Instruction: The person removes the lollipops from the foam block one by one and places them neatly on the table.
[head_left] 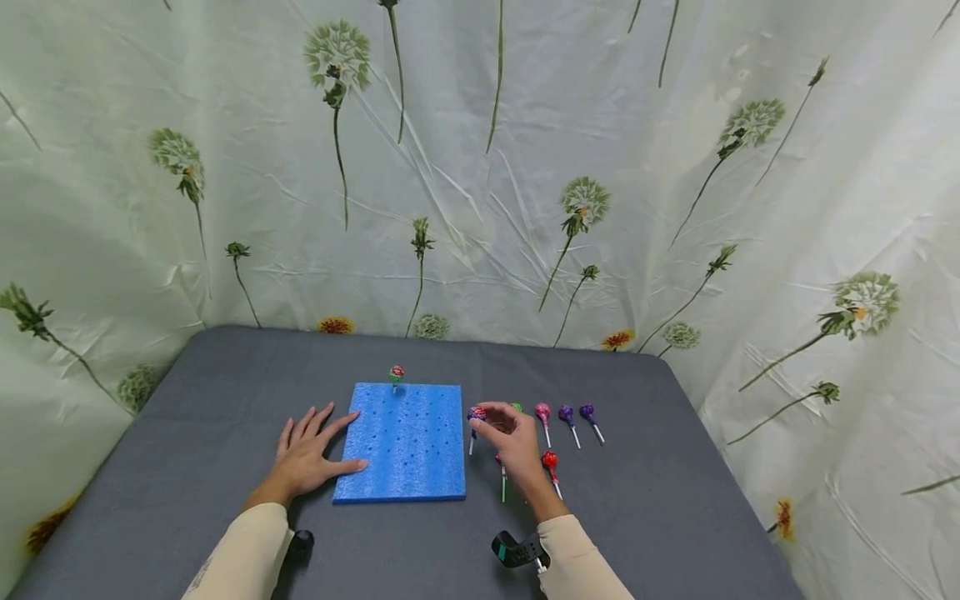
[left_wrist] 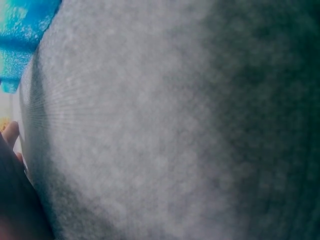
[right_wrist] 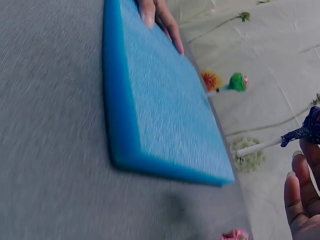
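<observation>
My right hand [head_left: 517, 446] pinches a lollipop [head_left: 477, 413] in a dark blue and red wrapper, just off the right edge of a blue foam board [head_left: 435, 483]. Its white stick points down, apart from the board, which has rows of small holes. With fingers spread, my left hand [head_left: 303, 458] rests at the board's left edge, thumb and fingertips touching it. Near the board's far edge a green and red lollipop [head_left: 397, 374] stands upright. In the right wrist view the held lollipop [right_wrist: 305, 131] shows its bare stick end. The left wrist view shows mostly blurred cloth.
Right of the board lie a pink lollipop [head_left: 542, 412], two purple lollipops [head_left: 566, 413] [head_left: 587, 411] and a red lollipop [head_left: 550, 461]. A green lollipop [head_left: 517, 407] and one with a green stick [head_left: 503, 485] are partly behind my right hand. A dandelion-patterned curtain [head_left: 465, 192] hangs behind the grey table [head_left: 637, 500].
</observation>
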